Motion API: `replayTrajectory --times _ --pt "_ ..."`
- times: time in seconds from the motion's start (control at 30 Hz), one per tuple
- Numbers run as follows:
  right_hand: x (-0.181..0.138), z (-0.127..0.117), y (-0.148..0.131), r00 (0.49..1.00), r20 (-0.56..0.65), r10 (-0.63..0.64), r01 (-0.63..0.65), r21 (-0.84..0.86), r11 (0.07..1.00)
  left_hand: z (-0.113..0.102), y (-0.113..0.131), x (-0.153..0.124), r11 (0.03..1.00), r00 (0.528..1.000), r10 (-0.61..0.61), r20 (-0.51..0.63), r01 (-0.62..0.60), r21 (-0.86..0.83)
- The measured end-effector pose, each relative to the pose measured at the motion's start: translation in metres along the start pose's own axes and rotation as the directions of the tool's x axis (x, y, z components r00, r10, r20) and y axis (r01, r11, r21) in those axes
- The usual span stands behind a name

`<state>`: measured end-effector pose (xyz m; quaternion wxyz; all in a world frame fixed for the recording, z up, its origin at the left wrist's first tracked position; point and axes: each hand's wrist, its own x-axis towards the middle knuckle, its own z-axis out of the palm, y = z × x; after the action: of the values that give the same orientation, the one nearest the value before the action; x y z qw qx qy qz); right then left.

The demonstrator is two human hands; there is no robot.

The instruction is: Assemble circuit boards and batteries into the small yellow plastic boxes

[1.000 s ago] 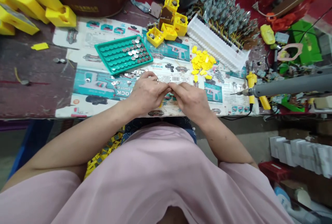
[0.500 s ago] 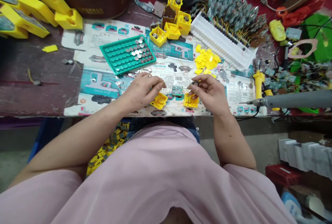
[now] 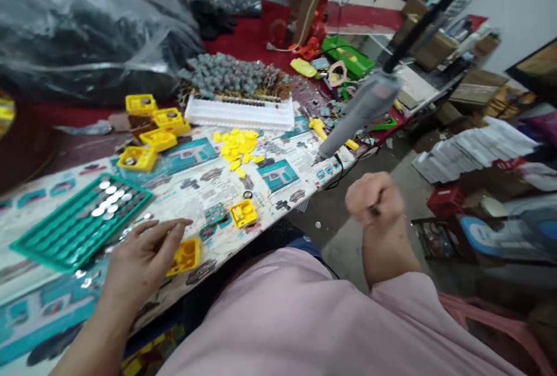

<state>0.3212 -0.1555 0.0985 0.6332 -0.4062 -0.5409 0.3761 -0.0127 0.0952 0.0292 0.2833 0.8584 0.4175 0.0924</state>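
My left hand (image 3: 145, 260) rests low over the table, fingers loosely stretched, with nothing visible in them. Partly behind its fingertips lies an open yellow plastic housing (image 3: 190, 254). A second yellow housing (image 3: 243, 213) sits further right, near the table edge. Between the two is a small green circuit board (image 3: 214, 213), and a small round dark part (image 3: 248, 194) lies just above the second housing. Away from the table, past its front edge, my right hand (image 3: 375, 199) is raised and closed, smeared by motion. Whatever it may hold is hidden.
A green tray (image 3: 47, 248) of button cells stands left, loose cells beside it. Behind are yellow flat pieces (image 3: 237, 145), more yellow housings (image 3: 159, 139) and a white rack (image 3: 239, 114) with wired boards. A grey electric screwdriver (image 3: 357, 115) hangs at the right.
The view has swung to the right. My right hand has left the yellow housing and moved out past the table edge, now closed. My left hand's fingers have loosened beside the other housing.
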Motion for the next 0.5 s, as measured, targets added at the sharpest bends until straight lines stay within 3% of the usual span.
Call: replayTrajectory --times 0.03,0.07,0.1,0.17,0.23,0.3,0.37,0.5 --pt "-0.006 -0.017 -0.008 0.984 -0.158 -0.087 0.084 -0.029 0.996 0.002 -0.003 0.001 1.0 1.0 -0.001 0.011 0.001 0.017" --pt "-0.009 -0.034 -0.013 0.94 -0.321 -0.115 0.082 -0.114 0.99 0.004 -0.006 0.001 0.999 1.0 -0.002 0.011 0.001 0.035" --pt "-0.01 -0.052 -0.017 0.86 -0.497 -0.113 -0.002 -0.225 0.974 0.005 -0.008 0.002 0.999 1.0 -0.003 -0.004 0.004 0.051" --pt "-0.004 -0.086 -0.015 0.712 -0.694 -0.105 -0.277 -0.415 0.867 0.005 -0.011 0.004 0.996 0.999 -0.04 0.004 0.04 0.077" --pt "0.01 -0.116 -0.004 0.637 -0.761 -0.125 -0.565 -0.571 0.595 0.004 -0.01 0.006 0.992 0.994 -0.092 0.05 0.087 0.091" --pt "0.025 -0.141 0.012 0.61 -0.78 -0.136 -0.653 -0.593 0.471 0.002 -0.004 0.005 0.989 0.992 -0.115 0.046 0.111 0.093" --pt "0.041 -0.158 0.026 0.609 -0.78 -0.141 -0.695 -0.611 0.379 0.002 0.006 0.0 0.989 0.992 -0.12 -0.035 0.122 0.078" --pt "0.069 -0.177 0.044 0.659 -0.742 -0.123 -0.721 -0.67 0.179 0.006 0.011 -0.009 0.986 0.974 -0.167 -0.153 0.169 -0.003"
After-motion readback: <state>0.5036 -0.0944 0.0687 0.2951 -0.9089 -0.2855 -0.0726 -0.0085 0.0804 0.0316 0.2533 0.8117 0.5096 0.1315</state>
